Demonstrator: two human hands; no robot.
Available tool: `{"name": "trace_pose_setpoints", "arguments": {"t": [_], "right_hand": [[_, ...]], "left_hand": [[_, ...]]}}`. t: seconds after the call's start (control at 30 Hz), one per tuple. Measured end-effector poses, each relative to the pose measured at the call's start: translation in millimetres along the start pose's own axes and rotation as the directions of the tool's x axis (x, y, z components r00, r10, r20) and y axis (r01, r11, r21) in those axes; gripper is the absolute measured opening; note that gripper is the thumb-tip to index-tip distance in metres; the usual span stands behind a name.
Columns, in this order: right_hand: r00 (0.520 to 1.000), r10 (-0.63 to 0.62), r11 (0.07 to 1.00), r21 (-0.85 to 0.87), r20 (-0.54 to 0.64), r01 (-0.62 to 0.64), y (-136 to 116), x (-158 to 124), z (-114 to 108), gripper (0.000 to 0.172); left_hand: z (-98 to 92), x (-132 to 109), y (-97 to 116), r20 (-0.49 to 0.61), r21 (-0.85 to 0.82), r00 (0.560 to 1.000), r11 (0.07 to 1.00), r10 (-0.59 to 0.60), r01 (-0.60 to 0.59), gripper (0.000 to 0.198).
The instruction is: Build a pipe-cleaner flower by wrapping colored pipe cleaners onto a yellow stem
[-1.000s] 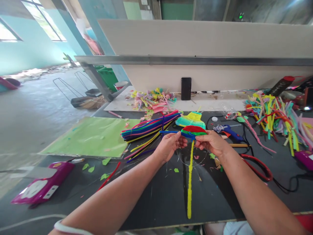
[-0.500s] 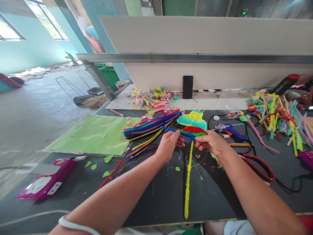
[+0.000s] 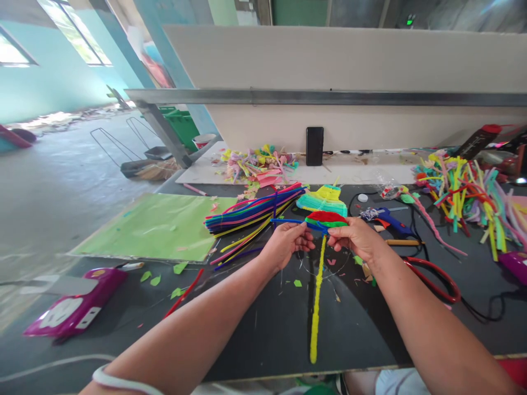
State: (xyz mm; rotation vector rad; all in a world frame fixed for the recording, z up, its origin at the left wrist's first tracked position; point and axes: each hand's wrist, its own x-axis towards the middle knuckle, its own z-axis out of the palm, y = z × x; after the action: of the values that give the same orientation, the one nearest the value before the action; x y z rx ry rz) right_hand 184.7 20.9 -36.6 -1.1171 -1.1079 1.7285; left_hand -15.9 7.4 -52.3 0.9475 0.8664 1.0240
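Observation:
My left hand [image 3: 291, 242] pinches a blue pipe cleaner [image 3: 284, 221], whose free end sticks out to the left past the fingers. The blue strand runs to the base of a red and green pipe-cleaner shape [image 3: 327, 218]. At the right end of that shape, my right hand [image 3: 354, 236] grips it between thumb and fingers. From its underside a yellow pipe-cleaner stem [image 3: 318, 296] comes down toward the table's front edge. Just behind lies a yellow and turquoise pipe-cleaner piece [image 3: 323, 201]. A bundle of colored pipe cleaners [image 3: 251, 213] rests left of it.
Red-handled scissors [image 3: 436, 280] and a blue glue gun [image 3: 391, 220] lie at the right. Pipe-cleaner scraps [image 3: 461, 192] are heaped beyond. A phone [image 3: 314, 146] leans at the back. Left are a green sheet [image 3: 152, 227] and a purple packet [image 3: 78, 302].
My left hand has shifted slightly right along the blue pipe cleaner, and its free end sits a little lower. The right hand keeps its hold.

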Motion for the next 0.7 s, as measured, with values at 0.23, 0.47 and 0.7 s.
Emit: {"name": "trace_pose_setpoints", "arguments": {"t": [0.23, 0.47, 0.7], "right_hand": [[1.0, 0.01, 1.0, -0.013, -0.023, -0.01, -2, -1, 4, 0.021], [0.999, -0.001, 0.999, -0.038, -0.034, 0.0, -2, -4, 10, 0.024], [1.0, -0.002, 0.999, -0.051, -0.018, 0.001, 1, -3, 12, 0.027]], "left_hand": [[3.0, -1, -1, -0.056, -0.018, 0.998, 0.999, 0.038, -0.039, 0.033], [8.5, -1, -4, -0.173, 0.018, 0.983, 0.998, 0.063, -0.06, 0.03], [10.8, 4, -5, -0.278, 0.173, 0.953, 0.982, 0.122, -0.075, 0.028]]}}
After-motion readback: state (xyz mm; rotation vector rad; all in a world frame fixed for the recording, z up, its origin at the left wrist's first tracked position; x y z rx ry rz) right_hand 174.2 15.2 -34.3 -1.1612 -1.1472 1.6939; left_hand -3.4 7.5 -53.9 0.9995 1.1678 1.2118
